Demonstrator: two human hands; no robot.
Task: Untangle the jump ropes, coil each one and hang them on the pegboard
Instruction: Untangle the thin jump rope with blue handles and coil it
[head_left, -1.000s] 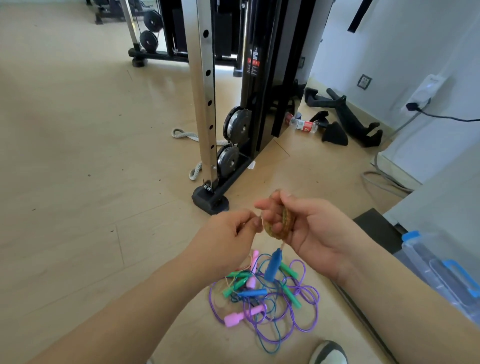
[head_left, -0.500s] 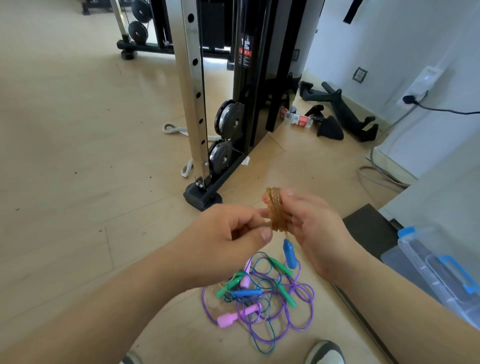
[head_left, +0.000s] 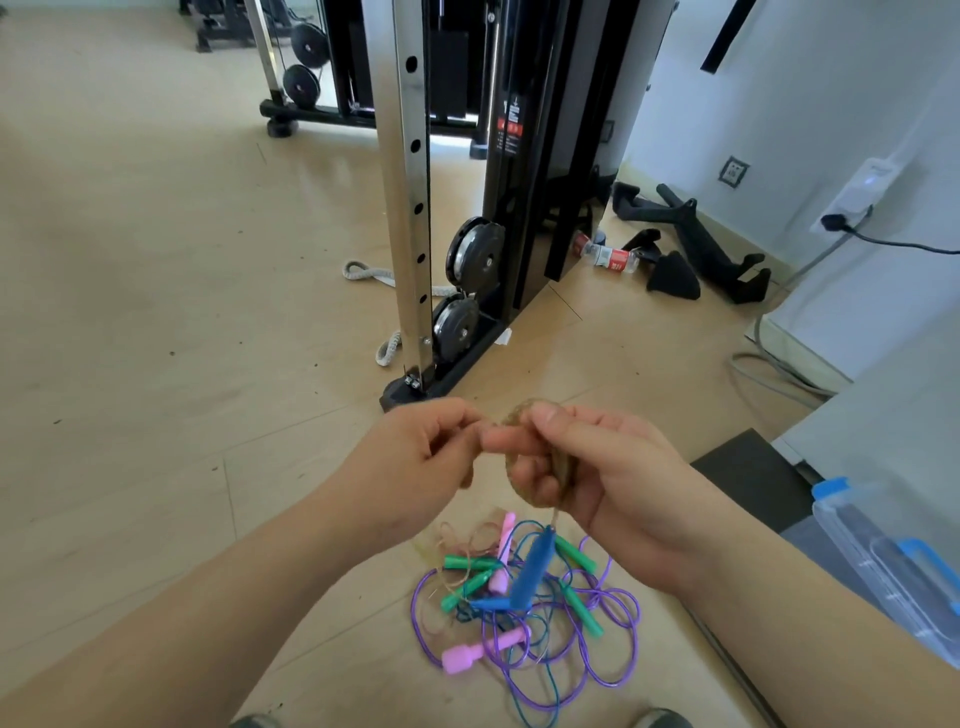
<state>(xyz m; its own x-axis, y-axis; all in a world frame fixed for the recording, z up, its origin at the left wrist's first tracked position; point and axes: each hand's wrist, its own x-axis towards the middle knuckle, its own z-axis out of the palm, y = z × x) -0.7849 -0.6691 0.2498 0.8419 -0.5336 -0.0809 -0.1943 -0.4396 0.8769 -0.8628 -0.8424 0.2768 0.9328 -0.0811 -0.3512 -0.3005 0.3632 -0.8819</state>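
A tangle of jump ropes lies on the floor between my feet, with purple and blue cords and pink, green and blue handles. My right hand grips a small coil of brown cord wound round its fingers. A strand hangs from the coil down to a blue handle, which dangles just above the pile. My left hand pinches the brown cord beside the coil, its fingertips touching my right fingers. Loose brown strands lie on the pile's left side. No pegboard is in view.
A steel-and-black cable machine with pulleys stands right ahead on the wood floor. A white rope lies by its base. A clear bin with blue latches sits at the right, near a black mat. My shoe tips show at the bottom edge.
The coil has turned in my right hand and now sits lower among the fingers. My left hand has stayed against it. The blue handle still dangles over the pile.
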